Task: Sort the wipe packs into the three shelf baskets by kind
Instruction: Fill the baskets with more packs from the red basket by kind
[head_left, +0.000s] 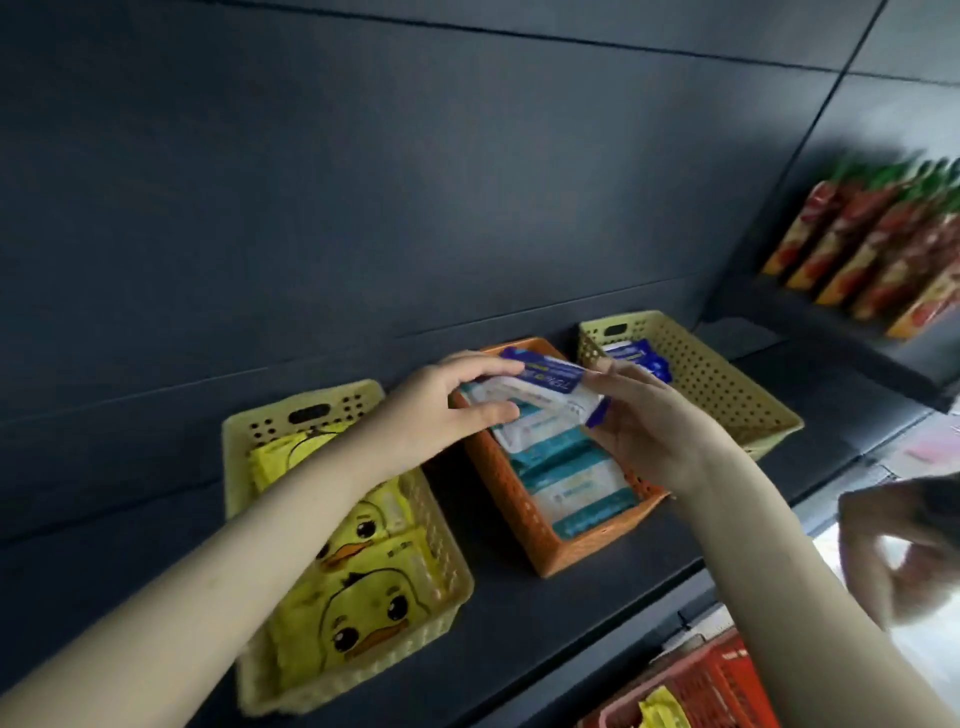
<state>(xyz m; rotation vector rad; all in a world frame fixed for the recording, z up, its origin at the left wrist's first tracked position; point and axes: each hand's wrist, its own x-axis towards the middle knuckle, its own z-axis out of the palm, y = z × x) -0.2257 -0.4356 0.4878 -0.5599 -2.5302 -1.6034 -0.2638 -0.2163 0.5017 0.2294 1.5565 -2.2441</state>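
Blue-and-white soft plastic wipe pack held over orange perforated plastic basket, your left hand and right hand pinching opposite ends. Judged light, floppy, slick film; take hold at sealed ends, not sagging middle.

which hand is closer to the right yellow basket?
Right. The right hand holds the blue-banded pack just left of the right yellow basket; the left hand grips its other end over the orange basket, farther left.
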